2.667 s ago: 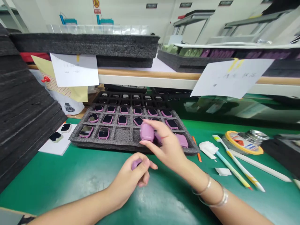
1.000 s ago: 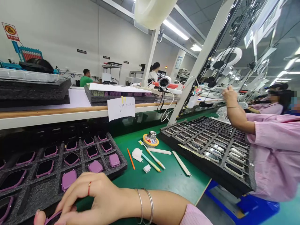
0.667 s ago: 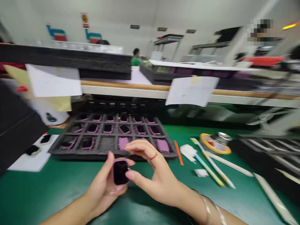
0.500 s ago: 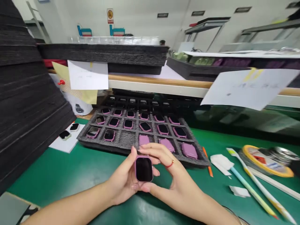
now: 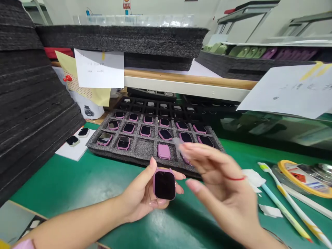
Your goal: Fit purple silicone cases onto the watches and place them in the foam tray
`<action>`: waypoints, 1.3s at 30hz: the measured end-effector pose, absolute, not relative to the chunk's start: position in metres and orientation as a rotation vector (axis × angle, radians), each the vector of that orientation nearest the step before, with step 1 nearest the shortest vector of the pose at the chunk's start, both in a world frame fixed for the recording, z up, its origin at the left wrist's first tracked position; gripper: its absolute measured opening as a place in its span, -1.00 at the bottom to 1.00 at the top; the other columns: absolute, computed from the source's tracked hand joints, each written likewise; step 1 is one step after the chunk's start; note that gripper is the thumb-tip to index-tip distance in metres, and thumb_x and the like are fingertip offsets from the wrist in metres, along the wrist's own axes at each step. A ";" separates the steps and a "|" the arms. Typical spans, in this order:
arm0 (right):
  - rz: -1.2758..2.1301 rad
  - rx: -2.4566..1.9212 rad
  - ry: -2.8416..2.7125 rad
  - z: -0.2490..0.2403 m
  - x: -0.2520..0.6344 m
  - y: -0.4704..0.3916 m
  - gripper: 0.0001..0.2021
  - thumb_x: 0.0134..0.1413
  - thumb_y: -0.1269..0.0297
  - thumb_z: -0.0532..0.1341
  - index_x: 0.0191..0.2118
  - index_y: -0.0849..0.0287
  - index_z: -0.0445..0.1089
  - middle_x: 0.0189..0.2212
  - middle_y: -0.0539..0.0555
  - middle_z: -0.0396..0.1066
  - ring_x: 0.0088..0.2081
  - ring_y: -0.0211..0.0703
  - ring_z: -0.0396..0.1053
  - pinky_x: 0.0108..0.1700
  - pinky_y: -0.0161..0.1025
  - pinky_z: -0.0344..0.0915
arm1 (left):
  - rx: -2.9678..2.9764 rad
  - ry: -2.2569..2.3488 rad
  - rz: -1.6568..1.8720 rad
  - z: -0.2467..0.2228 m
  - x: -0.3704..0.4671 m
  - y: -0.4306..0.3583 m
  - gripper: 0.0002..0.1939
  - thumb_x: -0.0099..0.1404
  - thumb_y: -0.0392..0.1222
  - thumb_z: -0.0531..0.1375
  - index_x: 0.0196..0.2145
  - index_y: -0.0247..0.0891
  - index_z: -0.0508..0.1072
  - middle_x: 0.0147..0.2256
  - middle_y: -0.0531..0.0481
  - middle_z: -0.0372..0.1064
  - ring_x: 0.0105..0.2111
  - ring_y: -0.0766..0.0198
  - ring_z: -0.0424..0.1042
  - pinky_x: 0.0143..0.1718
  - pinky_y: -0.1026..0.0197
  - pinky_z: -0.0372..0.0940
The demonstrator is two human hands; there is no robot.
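Note:
My left hand [image 5: 145,193] is closed around a smartwatch [image 5: 164,185] with a purple case, its black screen facing up at me. No strap shows on it. Off to the right, my right hand [image 5: 220,183] is raised, its thumb apart from the fingers, with a red cord at one finger's base; the fingertips are smeared by motion and a pale blur shows at them. Behind both hands lies a black foam tray [image 5: 145,147] with several purple smartwatches. One of them, a watch [image 5: 164,151], lies back side up; the compartment left of it holds nothing.
Tall black foam stacks [image 5: 31,110] rise at left, beside two watches on a white pad [image 5: 75,150]. A shelf edge [image 5: 186,84] with hanging paper notes crosses above the tray. At right are toothbrush-like sticks [image 5: 282,193], crumpled tissue [image 5: 255,178] and a tape roll [image 5: 306,180].
My right hand has let go of the smartwatch and moved up and right, away from it. The left hand still holds the watch. The view has tilted down slightly.

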State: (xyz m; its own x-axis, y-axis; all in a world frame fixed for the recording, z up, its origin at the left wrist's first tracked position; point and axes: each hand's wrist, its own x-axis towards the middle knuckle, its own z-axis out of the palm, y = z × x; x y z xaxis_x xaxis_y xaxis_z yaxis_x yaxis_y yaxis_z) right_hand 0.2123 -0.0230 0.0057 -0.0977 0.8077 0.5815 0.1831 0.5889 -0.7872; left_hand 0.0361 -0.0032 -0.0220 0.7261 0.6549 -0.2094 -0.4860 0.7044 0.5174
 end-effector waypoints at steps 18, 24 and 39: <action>0.081 -0.823 -2.255 0.011 0.219 -0.052 -0.54 0.33 0.36 0.18 0.29 -0.06 0.31 -0.09 0.06 0.60 -0.04 0.04 0.54 0.00 -0.06 0.52 | 0.544 0.409 0.644 -0.020 0.037 -0.003 -0.32 0.16 0.41 0.25 -0.25 -0.39 0.58 -0.44 0.02 0.27 -0.63 0.53 0.08 -0.70 0.41 -0.18; 0.090 -0.916 -2.195 0.002 0.205 -0.032 -0.34 0.18 0.21 0.36 0.33 0.14 0.17 -0.39 0.02 0.48 -0.39 -0.12 0.38 -0.32 -0.10 0.37 | 0.707 0.545 0.807 -0.023 0.042 -0.009 -0.39 0.16 0.38 0.27 -0.41 -0.34 0.45 -0.55 0.14 0.17 -0.67 0.54 -0.04 -0.70 0.39 -0.20; 0.382 -0.885 -2.129 0.008 0.212 -0.025 -0.42 0.10 0.24 0.42 0.21 0.00 0.25 -0.04 0.12 0.51 -0.04 -0.02 0.48 0.05 -0.04 0.42 | 0.542 0.561 0.722 -0.016 0.040 -0.008 -0.35 0.12 0.41 0.27 -0.37 -0.35 0.53 -0.43 -0.05 0.48 -0.66 0.49 0.16 -0.66 0.36 -0.05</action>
State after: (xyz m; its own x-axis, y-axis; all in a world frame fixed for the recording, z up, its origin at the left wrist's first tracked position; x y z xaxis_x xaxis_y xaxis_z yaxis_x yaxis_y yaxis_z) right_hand 0.2123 -0.0247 0.0077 -0.4509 0.7018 0.5515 0.4662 0.7121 -0.5250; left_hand 0.0397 -0.0083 -0.0156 0.6201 0.7314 -0.2837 -0.4551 0.6299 0.6294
